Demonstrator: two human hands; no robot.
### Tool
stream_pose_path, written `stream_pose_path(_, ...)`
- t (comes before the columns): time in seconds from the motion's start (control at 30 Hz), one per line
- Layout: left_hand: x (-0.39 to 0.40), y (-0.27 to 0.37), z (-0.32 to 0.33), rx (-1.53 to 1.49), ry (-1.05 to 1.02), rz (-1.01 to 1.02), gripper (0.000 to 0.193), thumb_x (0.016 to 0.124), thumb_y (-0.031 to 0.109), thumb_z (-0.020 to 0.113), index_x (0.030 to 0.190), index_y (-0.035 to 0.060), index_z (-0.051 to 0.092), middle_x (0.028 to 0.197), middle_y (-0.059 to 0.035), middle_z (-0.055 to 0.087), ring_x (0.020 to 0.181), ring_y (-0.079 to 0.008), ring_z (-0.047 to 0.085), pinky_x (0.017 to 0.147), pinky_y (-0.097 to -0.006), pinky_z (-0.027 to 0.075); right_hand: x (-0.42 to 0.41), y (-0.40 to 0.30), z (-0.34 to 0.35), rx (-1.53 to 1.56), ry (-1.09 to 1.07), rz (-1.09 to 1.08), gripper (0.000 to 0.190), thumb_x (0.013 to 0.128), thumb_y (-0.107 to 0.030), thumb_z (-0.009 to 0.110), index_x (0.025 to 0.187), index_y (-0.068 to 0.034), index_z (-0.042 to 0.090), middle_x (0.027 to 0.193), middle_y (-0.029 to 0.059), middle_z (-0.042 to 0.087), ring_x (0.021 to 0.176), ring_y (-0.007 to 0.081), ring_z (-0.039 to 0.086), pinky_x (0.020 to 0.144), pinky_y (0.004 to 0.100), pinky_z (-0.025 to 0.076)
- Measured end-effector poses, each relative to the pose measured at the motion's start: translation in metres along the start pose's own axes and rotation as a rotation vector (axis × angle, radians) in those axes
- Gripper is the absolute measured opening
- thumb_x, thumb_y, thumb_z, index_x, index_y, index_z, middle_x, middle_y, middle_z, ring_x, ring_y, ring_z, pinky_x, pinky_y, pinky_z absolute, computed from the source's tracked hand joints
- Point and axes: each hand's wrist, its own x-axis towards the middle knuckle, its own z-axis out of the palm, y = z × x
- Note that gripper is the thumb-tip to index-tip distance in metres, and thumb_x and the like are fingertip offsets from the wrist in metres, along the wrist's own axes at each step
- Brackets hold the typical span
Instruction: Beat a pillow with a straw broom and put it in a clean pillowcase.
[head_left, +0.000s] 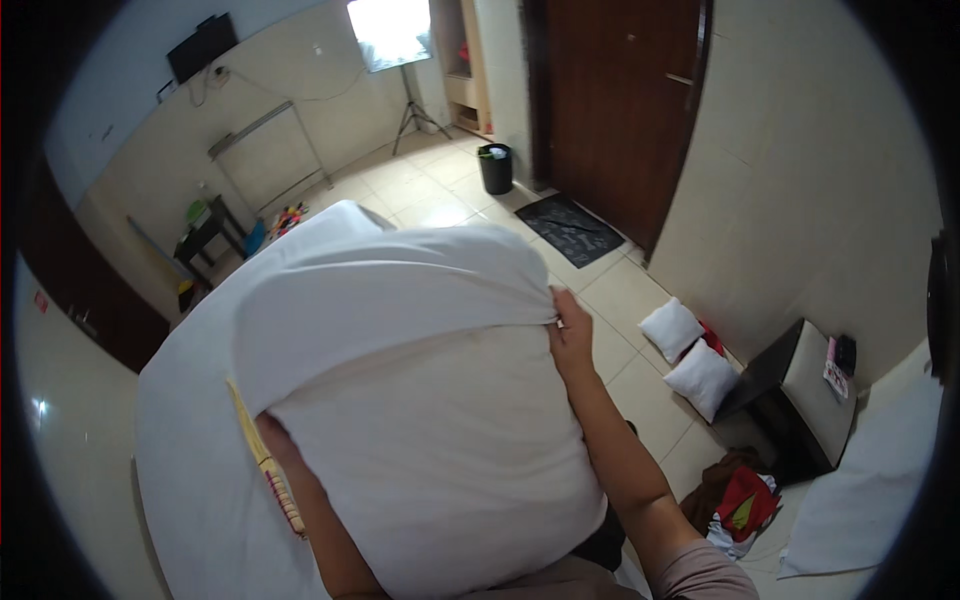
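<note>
A large white pillow (442, 420) leans against my body, its far part covered by a white pillowcase (390, 300). The case's open hem crosses the pillow in a slanting line. My right hand (571, 330) pinches that hem at the pillow's right edge, thumb uppermost. At the left edge my left hand (279, 442) holds the other end of the hem, with its fingers mostly hidden by cloth and pillow. Just left of that hand, a yellow bed broom (262, 457) with a bound handle lies on the white bed sheet (187, 450).
Two small white cushions (702, 379) lie on the tiled floor at right, beside a dark bench with a pale top (821, 401). Clothes (742, 510) are heaped nearby. Beyond the bed stand a black bin (496, 171), a doormat (570, 229), a lit softbox on a tripod (409, 112) and a small dark table (202, 244).
</note>
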Motion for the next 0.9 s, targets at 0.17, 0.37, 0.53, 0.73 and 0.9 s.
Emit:
stream_pose_path(0.17,0.003,0.013,-0.076,-0.159,0.169,-0.066,0.047,0.093,0.037,0.039,0.123,0.0014,0.047,0.117,-0.0100,0.053,0.103,-0.0249,0.053,0.081,-0.0333,0.046,0.010,-0.052,0.061,0.192,0.050,-0.089,0.028,0.068,0.008,0.047,0.095,0.002,0.053,0.086,0.0164,0.056,0.077,0.0308,0.057,0.073,0.0338,0.046)
stream_pose_path(0.37,0.046,-0.106,-0.122,0.984,0.157,-0.061,0.020,0.083,0.004,0.045,0.101,0.0018,0.053,0.090,-0.0167,0.059,0.074,-0.0314,0.056,0.068,-0.0400,0.043,-0.021,0.037,0.170,-0.590,-0.469,0.095,0.025,0.078,-0.009,0.054,0.102,-0.005,0.052,0.089,0.0182,0.058,0.084,0.0369,0.058,0.075,0.0444,0.048)
stream_pose_path(0.53,0.057,-0.134,-0.121,1.141,0.074,0.074,0.019,0.079,0.001,0.050,0.098,0.0002,0.052,0.091,-0.0189,0.058,0.084,-0.0367,0.054,0.075,-0.0428,0.042,-0.017,0.055,0.215,-0.669,-0.581,0.180,0.026,0.080,-0.014,0.054,0.105,-0.008,0.051,0.105,0.0146,0.056,0.100,0.0319,0.054,0.086,0.0441,0.044)
stream_pose_path(0.73,0.101,-0.108,-0.074,1.012,0.141,0.347,0.034,0.077,0.000,0.055,0.110,0.0076,0.056,0.097,-0.0128,0.056,0.097,-0.0322,0.049,0.087,-0.0394,0.040,-0.011,0.006,0.284,-0.215,-0.511,-0.236,0.033,0.077,-0.015,0.061,0.108,-0.010,0.049,0.119,0.0117,0.051,0.112,0.0287,0.048,0.094,0.0412,0.038)
stream_pose_path(0.9,0.118,-0.100,-0.055,1.148,0.030,0.401,0.021,0.075,0.002,0.056,0.095,0.0045,0.060,0.089,-0.0101,0.055,0.087,-0.0290,0.049,0.081,-0.0382,0.040,-0.014,0.010,0.330,-0.307,-0.605,-0.299,0.028,0.071,-0.009,0.062,0.098,-0.012,0.056,0.103,0.0067,0.060,0.106,0.0254,0.053,0.096,0.0388,0.036)
